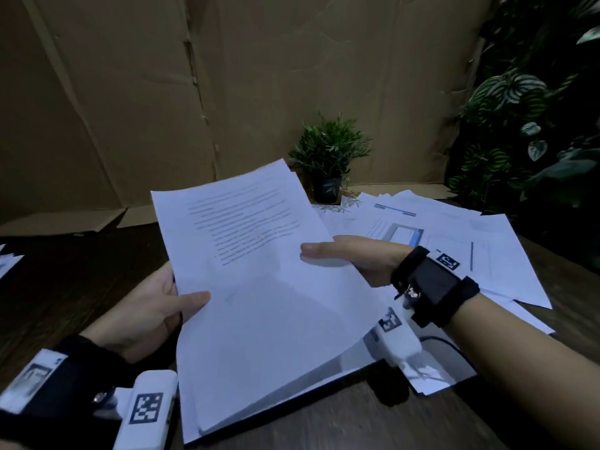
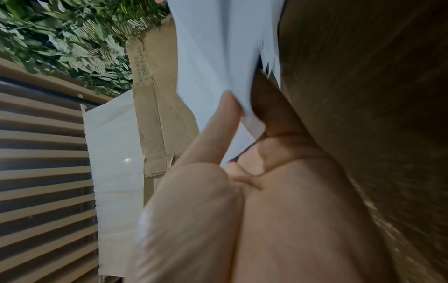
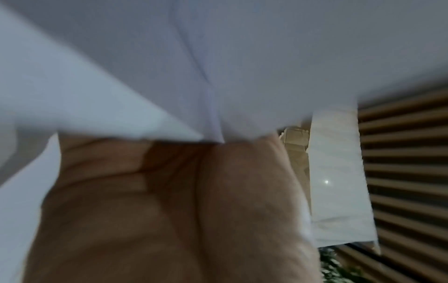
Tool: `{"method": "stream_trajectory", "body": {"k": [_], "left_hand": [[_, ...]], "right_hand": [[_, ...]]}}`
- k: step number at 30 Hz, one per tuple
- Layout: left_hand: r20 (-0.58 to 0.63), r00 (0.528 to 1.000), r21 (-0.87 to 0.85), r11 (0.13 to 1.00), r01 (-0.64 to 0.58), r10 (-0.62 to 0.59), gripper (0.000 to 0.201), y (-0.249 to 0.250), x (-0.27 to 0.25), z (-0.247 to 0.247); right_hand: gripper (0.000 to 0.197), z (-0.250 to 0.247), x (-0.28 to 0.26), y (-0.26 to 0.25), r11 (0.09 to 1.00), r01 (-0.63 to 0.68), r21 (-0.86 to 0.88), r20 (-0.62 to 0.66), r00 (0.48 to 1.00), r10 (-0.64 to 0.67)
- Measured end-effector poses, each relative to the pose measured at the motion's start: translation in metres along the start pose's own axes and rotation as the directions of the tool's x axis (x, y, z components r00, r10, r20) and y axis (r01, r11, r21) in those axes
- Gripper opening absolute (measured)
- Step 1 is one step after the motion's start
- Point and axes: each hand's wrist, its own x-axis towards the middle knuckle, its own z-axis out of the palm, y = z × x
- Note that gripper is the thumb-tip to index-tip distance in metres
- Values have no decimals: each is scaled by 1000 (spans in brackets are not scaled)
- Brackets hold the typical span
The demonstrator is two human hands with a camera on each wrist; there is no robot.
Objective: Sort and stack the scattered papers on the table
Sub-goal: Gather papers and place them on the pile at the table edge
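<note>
The held sheaf of papers (image 1: pixel 259 271) is raised above the dark table (image 1: pixel 81 280), whose near-left area lies bare; scattered papers (image 1: pixel 454 241) cover the far right. The left hand (image 1: pixel 152 313) pinches the sheaf's left edge; the right hand (image 1: pixel 357 258) grips its right edge.

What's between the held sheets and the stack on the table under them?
Nothing visible. Left hand and right hand hold the sheets directly above the stack; only air shows between them.
</note>
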Motion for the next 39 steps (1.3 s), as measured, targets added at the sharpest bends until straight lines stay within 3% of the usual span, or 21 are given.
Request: {"method": "stream_trajectory", "body": {"k": [3,5,6,8,10,12,14,16,18,21,23,27,31,33,39], "left_hand": [[-2,1000,-27,1000,0,0,60,-2,0,4],[-14,1000,-8,1000,23,-23,61,-4,1,4],[-19,998,17,998,53,-53,69,-5,2,2],[-45,991,44,991,129,-127,104,-6,5,-4],[-85,985,71,985,157,-151,117,-5,7,-10],[-88,985,216,963,161,-145,104,3,9,-4],[-29,989,413,900,143,-144,59,15,15,19],[32,983,642,758,118,-180,33,23,33,52],[129,951,845,533,44,-282,48,30,57,87],[140,917,984,157,-87,-373,62,20,102,125],[179,924,983,39,-177,-337,71,8,127,149],[185,916,982,35,-185,-355,96,-15,154,194],[189,883,978,3,-208,-430,106,-23,159,235],[203,876,976,17,-218,-437,107,-28,165,247],[163,828,967,-79,-241,-536,113,-36,178,249]], "right_hand": [[25,0,3,4,987,145,67,139,978,-153],[29,-6,5,8,980,188,66,144,970,-196],[30,-14,4,10,976,206,69,116,970,-213],[31,-34,-4,11,965,236,113,15,971,-239],[32,-60,-22,9,940,270,207,-172,956,-237],[31,-93,-46,12,909,319,270,-398,896,-196],[32,-121,-68,21,849,405,339,-520,833,-190],[35,-138,-82,33,756,509,411,-563,795,-229],[36,-147,-86,42,658,606,448,-589,753,-292],[38,-152,-86,47,564,696,445,-642,687,-340],[36,-157,-87,50,534,700,474,-642,690,-335],[44,-181,-89,59,527,699,483,-646,691,-325],[46,-195,-96,65,548,665,508,-596,730,-334],[46,-201,-93,68,523,676,518,-607,722,-332],[71,-211,-95,81,584,527,618,-317,846,-428]]}}
